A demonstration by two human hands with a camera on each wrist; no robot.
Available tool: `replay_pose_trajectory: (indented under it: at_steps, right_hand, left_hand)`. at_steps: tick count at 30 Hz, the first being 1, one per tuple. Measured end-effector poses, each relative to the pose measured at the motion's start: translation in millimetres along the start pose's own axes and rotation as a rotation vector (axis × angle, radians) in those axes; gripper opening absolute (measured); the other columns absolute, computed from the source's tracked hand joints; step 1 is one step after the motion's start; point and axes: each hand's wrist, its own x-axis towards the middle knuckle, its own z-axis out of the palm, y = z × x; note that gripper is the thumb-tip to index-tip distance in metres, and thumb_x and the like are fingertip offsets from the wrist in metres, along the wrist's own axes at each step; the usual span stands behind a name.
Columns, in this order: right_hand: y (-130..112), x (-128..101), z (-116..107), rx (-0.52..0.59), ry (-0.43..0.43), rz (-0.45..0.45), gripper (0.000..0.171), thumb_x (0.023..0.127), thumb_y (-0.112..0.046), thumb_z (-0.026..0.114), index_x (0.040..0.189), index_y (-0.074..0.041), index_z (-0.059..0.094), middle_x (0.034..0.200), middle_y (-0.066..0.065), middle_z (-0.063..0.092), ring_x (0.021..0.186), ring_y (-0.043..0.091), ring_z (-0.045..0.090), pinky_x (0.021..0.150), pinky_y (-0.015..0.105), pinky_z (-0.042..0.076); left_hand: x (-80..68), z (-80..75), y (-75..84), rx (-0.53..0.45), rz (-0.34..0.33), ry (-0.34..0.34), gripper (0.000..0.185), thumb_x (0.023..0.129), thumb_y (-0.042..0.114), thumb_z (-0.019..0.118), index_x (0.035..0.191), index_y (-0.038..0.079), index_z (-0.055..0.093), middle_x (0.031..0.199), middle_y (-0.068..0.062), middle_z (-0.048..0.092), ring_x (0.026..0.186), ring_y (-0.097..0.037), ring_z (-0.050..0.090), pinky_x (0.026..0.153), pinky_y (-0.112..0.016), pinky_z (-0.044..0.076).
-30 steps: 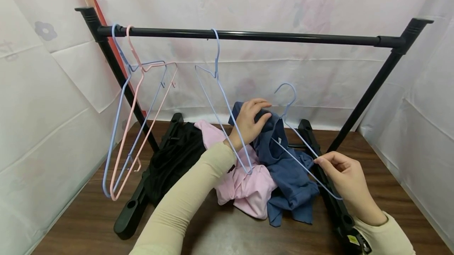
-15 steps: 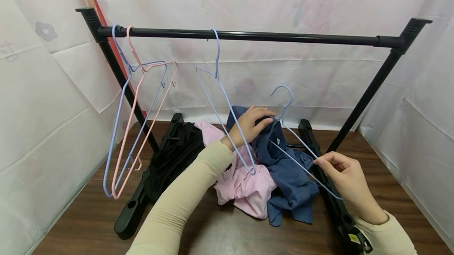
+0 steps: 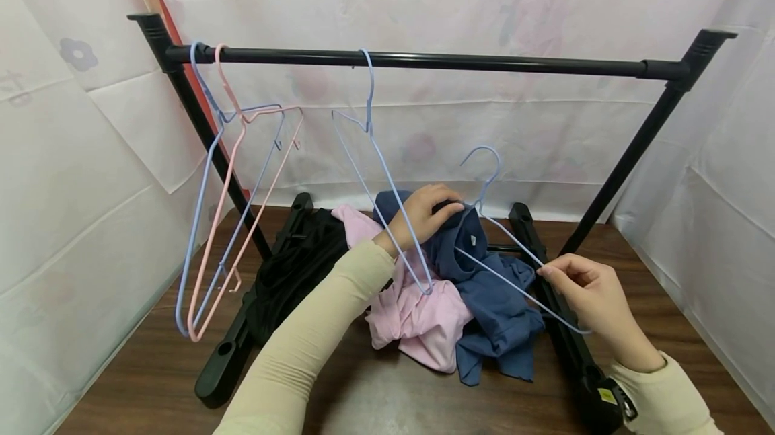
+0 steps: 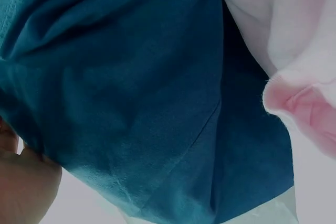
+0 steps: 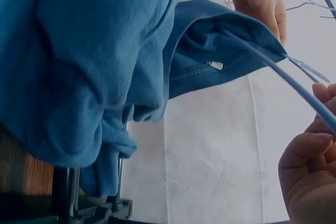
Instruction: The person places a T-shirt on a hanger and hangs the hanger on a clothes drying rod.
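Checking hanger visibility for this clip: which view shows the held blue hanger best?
The head view: the whole blue hanger shows, hook to pinching right hand. The right wrist view shows only one wire; the left wrist view shows none.

The left hand (image 3: 422, 213) has drawn the blue shirt's (image 3: 484, 287) collar lower.

A rack (image 3: 418, 60) stood on the table (image 3: 151, 381), its rail running left to right with two hangers (image 3: 230, 220) at its left end and a third hanger (image 3: 381, 186) near the middle. Under the rail three garments lay in a row: one garment (image 3: 297, 273) on the left, a second (image 3: 412, 314) in the middle, and a shirt (image 3: 490, 294) on the right. The left hand (image 3: 420, 213) was on the shirt's upper edge beside the neck of a fourth hanger (image 3: 496, 247), whose lower end the right hand (image 3: 590, 297) held further right and nearer the person.
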Motion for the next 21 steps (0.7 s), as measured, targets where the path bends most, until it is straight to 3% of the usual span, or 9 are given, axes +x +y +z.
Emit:
replay_pose_trajectory:
  at_steps: [6, 9, 14, 21]
  right_hand:
    - [4.5, 3.5, -5.1, 0.052, -0.016, 0.032, 0.011, 0.094, -0.008, 0.065, 0.087, 0.001, 0.068, 0.055, -0.011, 0.044, 0.042, 0.009, 0.036, 0.035, 0.033, 0.027]
    - [8.5, 6.1, -8.5, 0.049, 0.002, 0.004, 0.009, 0.094, -0.007, 0.065, 0.087, -0.001, 0.068, 0.058, -0.012, 0.048, 0.048, 0.008, 0.041, 0.040, 0.030, 0.033]
    - [15.7, 9.9, -13.2, 0.120, 0.086, 0.012, 0.015, 0.097, -0.008, 0.061, 0.084, -0.003, 0.068, 0.065, -0.008, 0.058, 0.061, 0.008, 0.053, 0.055, 0.020, 0.045]
    - [23.8, 11.6, -16.0, 0.300, 0.201, 0.081, 0.017, 0.098, -0.011, 0.060, 0.086, -0.005, 0.071, 0.067, -0.008, 0.065, 0.063, 0.003, 0.058, 0.057, 0.015, 0.047]
  left_hand:
    - [-2.3, -0.2, -1.0, -0.015, -0.010, -0.004, 0.017, 0.098, 0.019, 0.061, 0.106, 0.010, 0.072, 0.101, -0.002, 0.069, 0.092, -0.013, 0.059, 0.083, -0.026, 0.047]
    - [-3.5, -0.1, -1.7, -0.027, -0.012, 0.003, 0.017, 0.098, 0.020, 0.060, 0.107, 0.011, 0.072, 0.101, -0.002, 0.069, 0.091, -0.012, 0.059, 0.083, -0.025, 0.048]
    - [-5.8, 0.8, -5.0, -0.056, -0.010, 0.065, 0.017, 0.097, 0.020, 0.062, 0.105, 0.010, 0.073, 0.102, -0.002, 0.071, 0.096, -0.012, 0.063, 0.086, -0.023, 0.049]
    - [-6.3, -0.2, -7.4, -0.082, 0.022, 0.109, 0.016, 0.096, 0.018, 0.063, 0.104, 0.009, 0.074, 0.098, -0.003, 0.071, 0.088, -0.011, 0.062, 0.080, -0.023, 0.049]
